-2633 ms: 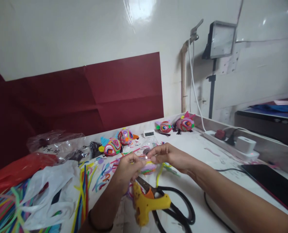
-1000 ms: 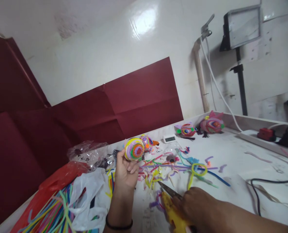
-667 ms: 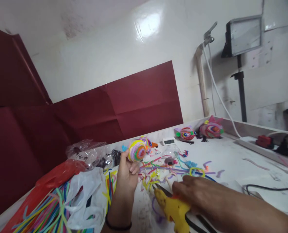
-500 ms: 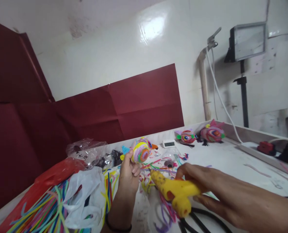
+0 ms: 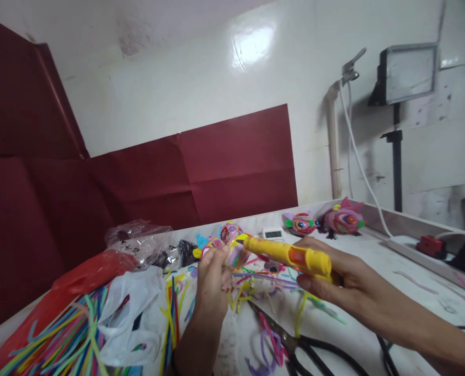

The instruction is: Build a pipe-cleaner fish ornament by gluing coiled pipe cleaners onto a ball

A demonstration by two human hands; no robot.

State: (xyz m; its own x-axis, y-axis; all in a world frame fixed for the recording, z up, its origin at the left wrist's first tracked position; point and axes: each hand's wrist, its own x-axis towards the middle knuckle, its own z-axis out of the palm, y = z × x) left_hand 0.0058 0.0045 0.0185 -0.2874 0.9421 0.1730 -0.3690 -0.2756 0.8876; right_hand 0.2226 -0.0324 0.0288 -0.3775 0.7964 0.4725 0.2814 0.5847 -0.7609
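My left hand (image 5: 212,282) is closed around a small multicoloured craft figure (image 5: 238,253) with a blue frill and yellow and lilac bands; fingers hide part of it. My right hand (image 5: 346,277) grips a yellow hot glue gun (image 5: 287,253), its dark nozzle pointing left and touching or very near the figure's yellow band. Below the glue gun lie black-handled scissors (image 5: 291,342) with pink and purple strips (image 5: 269,342) across their blades. Coloured scraps (image 5: 252,282) are scattered under both hands.
Long coloured strips (image 5: 56,334), a white plastic bag (image 5: 132,313) and a red bag (image 5: 95,271) lie left. Behind stand a small digital timer (image 5: 274,234) and two finished-looking fish-like figures (image 5: 344,216), (image 5: 303,223). A power strip (image 5: 408,245) runs along the right edge.
My right hand has raised the glue gun and brought its nozzle up to the figure. The figure has turned in my left hand, and the scissors have come into fuller view.
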